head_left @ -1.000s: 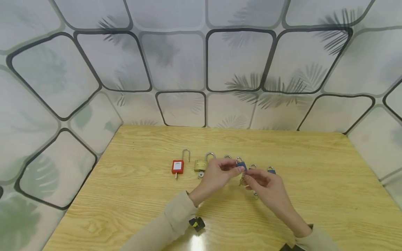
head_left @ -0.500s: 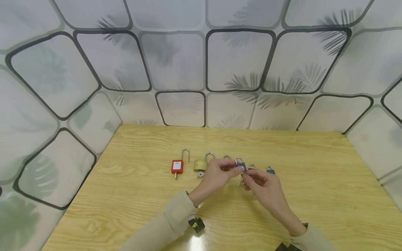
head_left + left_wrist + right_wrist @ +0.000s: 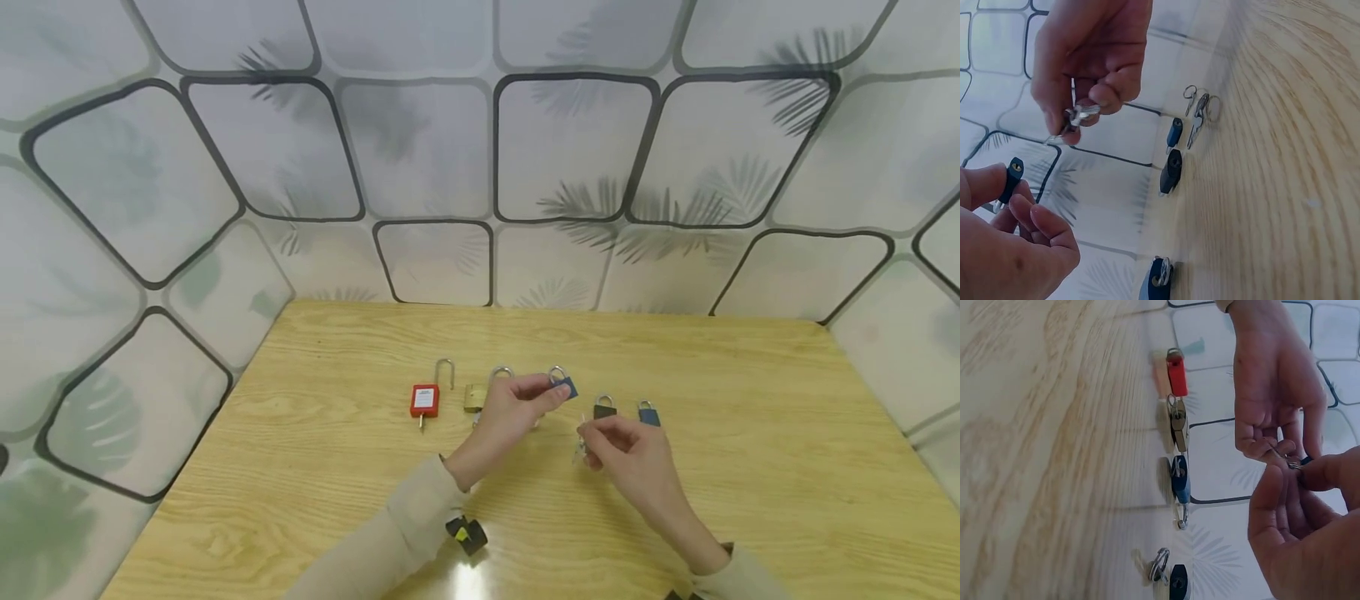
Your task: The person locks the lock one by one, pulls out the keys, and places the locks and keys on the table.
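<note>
My left hand (image 3: pixel 512 414) pinches a small blue padlock (image 3: pixel 566 386) between thumb and fingers, shackle up, above the table. In the left wrist view the keyhole in the padlock's (image 3: pixel 1016 167) underside shows, with no key in it. A short gap to the right, my right hand (image 3: pixel 632 457) pinches a bunch of small keys (image 3: pixel 580 450). These keys (image 3: pixel 1079 115) dangle near its fingertips in the left wrist view. Behind the right hand stand a black padlock (image 3: pixel 604 407) and another blue padlock (image 3: pixel 648 414).
To the left lie a red padlock (image 3: pixel 424 400) with its long shackle raised and a brass padlock (image 3: pixel 473 397), partly covered by my left hand. Another blue padlock (image 3: pixel 1180 481) with a key stands beside the brass one. Loose keys (image 3: pixel 1197 119) lie on the wooden table (image 3: pixel 337 483).
The keys, earlier right at the underside of the blue padlock, are now apart from it. My left hand has moved left and slightly away with the padlock; my right hand has dropped slightly towards me.
</note>
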Demonstrator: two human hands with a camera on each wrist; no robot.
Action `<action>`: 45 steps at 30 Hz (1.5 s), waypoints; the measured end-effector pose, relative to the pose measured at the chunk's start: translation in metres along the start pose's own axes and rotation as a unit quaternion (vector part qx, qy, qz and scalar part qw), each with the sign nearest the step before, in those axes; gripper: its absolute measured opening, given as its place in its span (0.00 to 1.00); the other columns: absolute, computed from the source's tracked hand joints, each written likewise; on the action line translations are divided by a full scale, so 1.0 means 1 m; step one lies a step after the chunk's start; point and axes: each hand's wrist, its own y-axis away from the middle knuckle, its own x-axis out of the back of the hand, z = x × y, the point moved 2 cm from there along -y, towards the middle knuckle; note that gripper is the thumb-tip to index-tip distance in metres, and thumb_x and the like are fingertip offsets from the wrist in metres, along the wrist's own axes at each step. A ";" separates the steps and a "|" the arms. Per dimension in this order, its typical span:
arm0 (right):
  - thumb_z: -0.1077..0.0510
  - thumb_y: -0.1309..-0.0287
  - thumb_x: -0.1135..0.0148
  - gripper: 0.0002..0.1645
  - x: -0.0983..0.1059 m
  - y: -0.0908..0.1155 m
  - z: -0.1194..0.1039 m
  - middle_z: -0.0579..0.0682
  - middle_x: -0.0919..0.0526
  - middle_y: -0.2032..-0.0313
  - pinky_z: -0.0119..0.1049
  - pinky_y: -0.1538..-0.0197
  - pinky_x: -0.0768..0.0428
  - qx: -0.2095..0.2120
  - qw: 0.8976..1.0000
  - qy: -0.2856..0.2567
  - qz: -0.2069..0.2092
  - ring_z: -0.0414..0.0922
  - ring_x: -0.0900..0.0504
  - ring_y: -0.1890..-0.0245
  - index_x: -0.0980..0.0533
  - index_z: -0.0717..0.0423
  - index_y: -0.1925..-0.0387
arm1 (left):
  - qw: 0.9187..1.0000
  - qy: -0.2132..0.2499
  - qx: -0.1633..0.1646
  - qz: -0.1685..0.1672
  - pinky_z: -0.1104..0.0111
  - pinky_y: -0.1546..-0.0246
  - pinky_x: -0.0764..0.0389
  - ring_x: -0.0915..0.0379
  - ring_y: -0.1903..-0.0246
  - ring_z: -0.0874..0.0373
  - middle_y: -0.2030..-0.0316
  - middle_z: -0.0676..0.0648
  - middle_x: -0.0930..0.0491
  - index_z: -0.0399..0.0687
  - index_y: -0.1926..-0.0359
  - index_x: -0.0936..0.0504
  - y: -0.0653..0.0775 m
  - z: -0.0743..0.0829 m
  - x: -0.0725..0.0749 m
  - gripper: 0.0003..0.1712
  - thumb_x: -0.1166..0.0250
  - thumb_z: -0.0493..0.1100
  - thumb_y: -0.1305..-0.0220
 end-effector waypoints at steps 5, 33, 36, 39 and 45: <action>0.58 0.38 0.36 0.11 -0.004 -0.001 0.007 0.53 0.14 0.80 0.32 0.75 0.17 -0.041 0.995 0.069 -0.053 0.42 0.18 0.80 0.15 0.62 0.68 | 1.000 0.009 0.006 -0.002 0.67 0.70 0.27 0.27 0.70 0.60 0.62 0.38 0.12 0.42 0.61 0.11 0.000 -0.003 0.002 0.13 0.32 0.47 0.38; 0.60 0.41 0.37 0.30 -0.018 -0.015 0.014 0.40 0.35 0.99 0.26 0.88 0.43 -0.032 0.943 0.306 -0.127 0.35 0.39 0.96 0.33 0.51 0.97 | 0.999 -0.026 0.015 0.014 0.69 0.67 0.24 0.23 0.68 0.65 0.63 0.47 0.11 0.44 0.63 0.10 -0.003 -0.009 0.005 0.12 0.30 0.48 0.40; 0.60 0.40 0.38 0.30 -0.019 -0.015 0.014 0.40 0.34 1.00 0.26 0.89 0.44 -0.040 0.943 0.302 -0.133 0.34 0.39 0.97 0.31 0.52 0.97 | 1.000 -0.025 0.014 0.011 0.69 0.66 0.24 0.22 0.67 0.64 0.63 0.47 0.11 0.44 0.63 0.10 -0.002 -0.008 0.005 0.12 0.30 0.48 0.41; 0.60 0.39 0.38 0.30 -0.019 -0.015 0.014 0.40 0.35 1.00 0.26 0.89 0.45 -0.038 0.943 0.301 -0.137 0.33 0.40 0.98 0.30 0.53 0.97 | 1.000 -0.022 0.012 0.004 0.70 0.66 0.24 0.23 0.66 0.64 0.62 0.47 0.11 0.44 0.63 0.10 -0.002 -0.009 0.005 0.12 0.30 0.48 0.40; 0.59 0.39 0.37 0.30 -0.019 -0.015 0.014 0.40 0.34 1.00 0.26 0.89 0.44 -0.035 0.944 0.298 -0.140 0.33 0.39 0.99 0.29 0.54 0.97 | 1.000 -0.026 0.012 0.001 0.70 0.67 0.25 0.23 0.67 0.65 0.64 0.47 0.11 0.44 0.63 0.10 -0.003 -0.010 0.005 0.11 0.30 0.47 0.40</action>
